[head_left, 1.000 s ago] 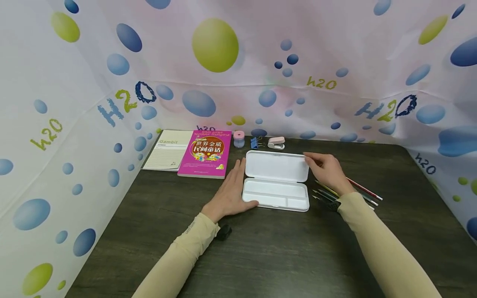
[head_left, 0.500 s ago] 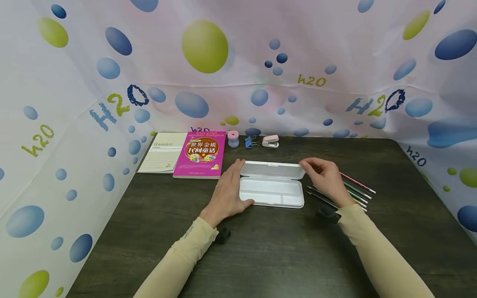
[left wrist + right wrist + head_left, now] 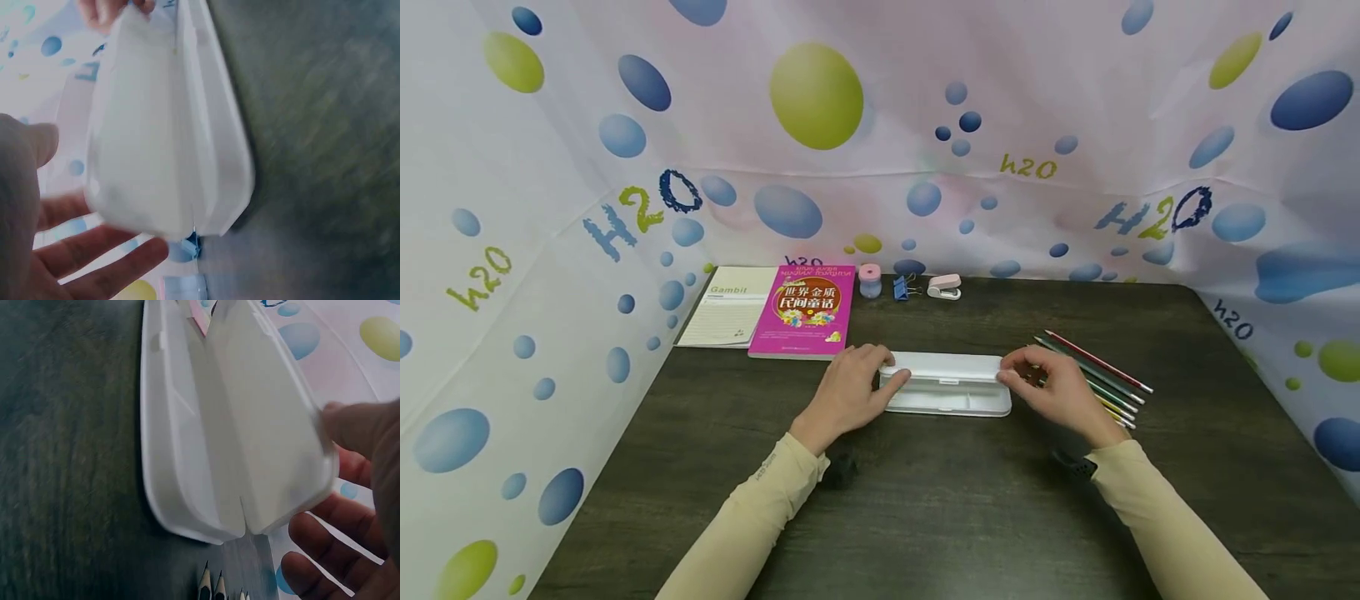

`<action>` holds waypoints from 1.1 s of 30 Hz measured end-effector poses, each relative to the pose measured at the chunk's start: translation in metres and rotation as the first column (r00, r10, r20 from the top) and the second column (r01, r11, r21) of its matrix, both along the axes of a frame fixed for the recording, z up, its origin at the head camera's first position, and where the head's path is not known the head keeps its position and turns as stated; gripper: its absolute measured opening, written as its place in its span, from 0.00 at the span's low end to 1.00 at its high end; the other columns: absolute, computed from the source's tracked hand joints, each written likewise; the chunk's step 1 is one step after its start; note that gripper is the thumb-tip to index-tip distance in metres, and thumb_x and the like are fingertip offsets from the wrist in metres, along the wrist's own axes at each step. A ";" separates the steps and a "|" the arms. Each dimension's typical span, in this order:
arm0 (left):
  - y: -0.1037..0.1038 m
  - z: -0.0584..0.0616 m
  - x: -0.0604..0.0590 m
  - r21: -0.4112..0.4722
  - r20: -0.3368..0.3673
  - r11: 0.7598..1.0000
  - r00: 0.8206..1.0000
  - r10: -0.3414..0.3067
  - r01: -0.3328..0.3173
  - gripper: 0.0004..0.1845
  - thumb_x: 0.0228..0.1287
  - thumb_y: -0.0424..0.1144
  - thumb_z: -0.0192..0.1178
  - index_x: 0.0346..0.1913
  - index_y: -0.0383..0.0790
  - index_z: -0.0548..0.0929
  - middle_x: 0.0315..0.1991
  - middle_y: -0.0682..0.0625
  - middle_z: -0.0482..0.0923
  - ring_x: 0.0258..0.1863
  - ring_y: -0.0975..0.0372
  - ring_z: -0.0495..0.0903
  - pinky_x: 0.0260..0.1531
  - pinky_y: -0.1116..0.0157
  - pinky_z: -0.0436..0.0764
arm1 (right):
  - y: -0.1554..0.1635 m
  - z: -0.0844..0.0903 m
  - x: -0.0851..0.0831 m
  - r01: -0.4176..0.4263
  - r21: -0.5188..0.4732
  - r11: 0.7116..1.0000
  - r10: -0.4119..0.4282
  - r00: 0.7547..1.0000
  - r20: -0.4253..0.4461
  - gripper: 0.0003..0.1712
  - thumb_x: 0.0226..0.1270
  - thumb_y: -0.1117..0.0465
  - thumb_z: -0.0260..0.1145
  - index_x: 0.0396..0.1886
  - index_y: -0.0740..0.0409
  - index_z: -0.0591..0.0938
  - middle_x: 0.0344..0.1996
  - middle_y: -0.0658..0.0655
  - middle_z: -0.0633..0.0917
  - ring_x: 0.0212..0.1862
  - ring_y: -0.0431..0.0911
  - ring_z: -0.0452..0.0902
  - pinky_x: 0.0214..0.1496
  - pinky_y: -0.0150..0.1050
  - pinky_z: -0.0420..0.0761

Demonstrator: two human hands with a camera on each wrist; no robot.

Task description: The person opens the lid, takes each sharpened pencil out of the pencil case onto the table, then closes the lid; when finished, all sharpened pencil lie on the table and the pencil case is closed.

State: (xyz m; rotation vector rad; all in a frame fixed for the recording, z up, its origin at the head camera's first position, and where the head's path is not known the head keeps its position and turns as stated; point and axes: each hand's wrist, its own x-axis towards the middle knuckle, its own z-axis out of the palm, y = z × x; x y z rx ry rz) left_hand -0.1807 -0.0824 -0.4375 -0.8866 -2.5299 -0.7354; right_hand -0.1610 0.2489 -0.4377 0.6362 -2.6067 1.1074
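A white pencil case (image 3: 946, 403) lies lengthwise on the dark table, its lid (image 3: 947, 365) tilted partway down over the tray, which has a divider inside. At the lid's right end my right hand (image 3: 1058, 392) pinches the edge between thumb and fingers, as the right wrist view also shows. My left hand (image 3: 848, 392) is at the case's left end, fingers spread loosely around the lid's corner. In the left wrist view its thumb (image 3: 45, 142) stands apart from the lid; whether the fingertips touch it I cannot tell.
Several pencils (image 3: 1105, 367) lie right of the case, partly behind the right hand. Along the back are a pink book (image 3: 805, 321) over a notebook (image 3: 718, 312), a pink-and-blue small container (image 3: 870, 282), a blue binder clip (image 3: 904, 288) and a pink stapler (image 3: 944, 286).
The lid has swung from lying fully back to leaning forward over the tray, with the right hand moving along. The left hand's fingers and thumb have lifted towards the lid's left corner.
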 end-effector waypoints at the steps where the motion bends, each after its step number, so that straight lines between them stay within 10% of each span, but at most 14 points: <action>1: -0.001 0.001 -0.002 0.000 0.025 1.000 1.000 -0.014 0.014 0.15 0.69 0.52 0.62 0.38 0.42 0.84 0.34 0.52 0.84 0.35 0.61 0.82 0.44 0.57 0.81 | 0.000 -0.002 0.000 -0.015 0.012 1.000 0.015 1.000 -0.016 0.06 0.64 0.60 0.73 0.40 0.49 0.86 0.36 0.46 0.84 0.31 0.44 0.74 0.30 0.37 0.76; 4: -0.005 0.004 -0.007 -0.017 0.113 0.999 0.992 -0.049 0.051 0.11 0.68 0.48 0.65 0.38 0.43 0.88 0.35 0.53 0.84 0.35 0.63 0.82 0.38 0.63 0.82 | -0.001 -0.005 0.000 -0.040 0.076 0.996 0.043 0.998 -0.040 0.09 0.61 0.59 0.76 0.40 0.50 0.87 0.38 0.48 0.84 0.30 0.46 0.74 0.29 0.39 0.76; 11: -0.008 0.005 -0.012 -0.161 0.311 0.982 0.950 -0.042 0.096 0.23 0.63 0.51 0.68 0.55 0.40 0.85 0.54 0.46 0.80 0.54 0.56 0.79 0.56 0.57 0.78 | -0.002 -0.007 0.001 -0.065 0.303 0.951 0.064 0.998 0.011 0.28 0.60 0.51 0.76 0.56 0.60 0.84 0.58 0.63 0.80 0.60 0.60 0.74 0.58 0.60 0.75; 18: -0.010 0.002 -0.013 -0.262 0.423 0.955 0.906 -0.016 0.139 0.35 0.65 0.55 0.66 0.68 0.38 0.75 0.70 0.41 0.68 0.69 0.51 0.69 0.66 0.53 0.69 | -0.005 -0.010 0.001 -0.116 0.391 0.913 0.102 0.993 0.057 0.36 0.62 0.47 0.74 0.64 0.63 0.78 0.67 0.67 0.73 0.68 0.64 0.66 0.65 0.64 0.68; 33: -0.010 0.003 -0.004 -0.291 0.363 0.948 0.932 -0.016 0.130 0.35 0.64 0.55 0.66 0.68 0.37 0.75 0.69 0.41 0.70 0.66 0.51 0.72 0.64 0.54 0.71 | -0.008 -0.009 0.008 -0.103 0.376 0.921 0.075 0.993 0.088 0.39 0.60 0.44 0.74 0.65 0.62 0.79 0.68 0.64 0.72 0.68 0.62 0.68 0.64 0.62 0.70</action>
